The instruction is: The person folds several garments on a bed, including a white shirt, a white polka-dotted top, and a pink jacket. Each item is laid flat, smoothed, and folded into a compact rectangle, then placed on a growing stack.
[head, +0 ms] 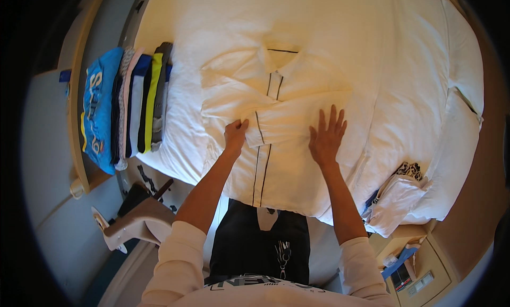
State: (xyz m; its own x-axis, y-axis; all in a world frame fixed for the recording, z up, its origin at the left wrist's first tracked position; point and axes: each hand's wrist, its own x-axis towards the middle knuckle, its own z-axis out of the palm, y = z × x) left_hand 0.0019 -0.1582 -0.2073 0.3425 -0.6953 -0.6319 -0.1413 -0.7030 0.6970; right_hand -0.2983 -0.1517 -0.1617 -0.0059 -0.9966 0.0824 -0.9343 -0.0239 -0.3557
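Observation:
A white button-front shirt with dark piping lies face up on a bed, its collar pointing away from me. One sleeve runs across the shirt's front from the right, and its piped cuff ends at the left of the placket. My left hand pinches the cloth at the end of that cuff between thumb and fingers. On the right, my right hand rests palm down with fingers spread, over the sleeve side of the shirt. It holds nothing.
Several folded garments form a row along the bed's left edge, a blue one outermost. More crumpled clothing lies at the lower right beside pillows. A bedside cabinet and a beige chair flank me.

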